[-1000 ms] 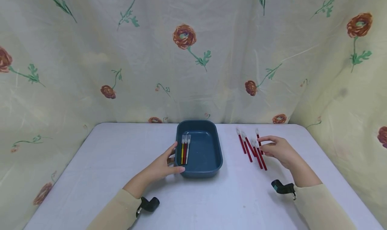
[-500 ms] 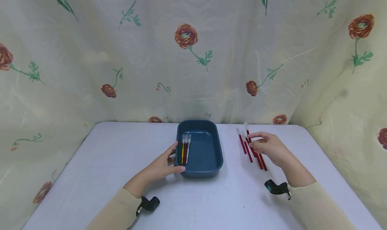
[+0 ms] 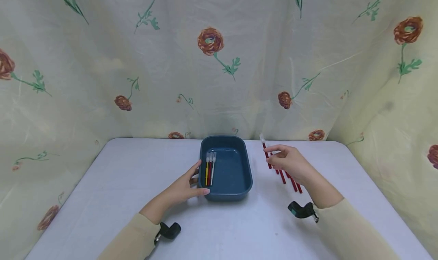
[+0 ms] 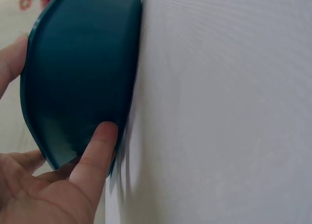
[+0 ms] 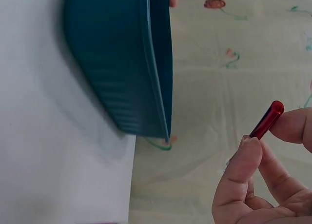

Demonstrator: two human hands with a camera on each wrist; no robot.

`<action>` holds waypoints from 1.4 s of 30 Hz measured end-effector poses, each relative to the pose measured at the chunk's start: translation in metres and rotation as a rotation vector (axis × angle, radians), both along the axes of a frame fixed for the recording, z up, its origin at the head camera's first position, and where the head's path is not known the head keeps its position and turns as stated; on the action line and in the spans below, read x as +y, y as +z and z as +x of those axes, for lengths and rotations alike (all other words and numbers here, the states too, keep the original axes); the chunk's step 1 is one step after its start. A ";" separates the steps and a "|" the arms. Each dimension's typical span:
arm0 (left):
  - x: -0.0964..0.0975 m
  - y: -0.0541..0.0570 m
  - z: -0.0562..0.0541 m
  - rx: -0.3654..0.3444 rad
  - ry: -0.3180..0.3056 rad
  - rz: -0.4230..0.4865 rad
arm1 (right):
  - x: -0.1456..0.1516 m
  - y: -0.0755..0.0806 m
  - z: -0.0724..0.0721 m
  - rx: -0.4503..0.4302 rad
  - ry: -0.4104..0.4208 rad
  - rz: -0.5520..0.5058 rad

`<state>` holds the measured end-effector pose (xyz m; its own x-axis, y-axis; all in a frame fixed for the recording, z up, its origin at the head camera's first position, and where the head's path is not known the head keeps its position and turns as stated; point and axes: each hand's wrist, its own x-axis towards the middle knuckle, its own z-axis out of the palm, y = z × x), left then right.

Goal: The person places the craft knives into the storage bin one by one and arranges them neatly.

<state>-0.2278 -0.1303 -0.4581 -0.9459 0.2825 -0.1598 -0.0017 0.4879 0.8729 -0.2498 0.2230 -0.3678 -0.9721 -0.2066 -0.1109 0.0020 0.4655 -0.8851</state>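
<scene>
A blue plastic tray (image 3: 243, 186) stands mid-table. My left hand (image 3: 181, 187) holds its near left corner, thumb on the outer wall and fingers along the side, as the left wrist view shows. Slim pen-like sticks with clear tips lie side by side at the tray's left: yellow (image 3: 206, 173), dark red (image 3: 209, 173) and white (image 3: 213, 173). Right of the tray, my right hand (image 3: 289, 164) pinches a red pen-like stick (image 3: 264, 149) between thumb and fingers, clear tip pointing away. Its shiny red end (image 5: 269, 119) shows in the right wrist view.
More red sticks (image 3: 293, 184) lie on the white-covered table (image 3: 219, 229) under and beside my right hand, their tips partly hidden by it. A flowered curtain (image 3: 219, 81) hangs behind the table and along both sides.
My right hand has picked up one red stick from the right of the pile and carried it left across the others toward the tray. The left hand has stayed on the tray.
</scene>
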 end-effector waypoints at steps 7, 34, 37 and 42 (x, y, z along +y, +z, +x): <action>0.000 0.001 0.000 0.000 -0.002 0.002 | -0.025 0.004 -0.006 -0.015 0.003 -0.017; 0.000 0.001 0.001 -0.016 0.004 0.006 | -0.105 -0.029 -0.028 -0.129 0.044 -0.144; 0.000 0.001 0.001 -0.014 0.005 0.004 | -0.111 -0.033 -0.030 -0.146 0.019 -0.140; -0.001 0.001 0.000 -0.006 -0.003 0.011 | -0.119 -0.041 -0.033 -0.169 -0.001 -0.137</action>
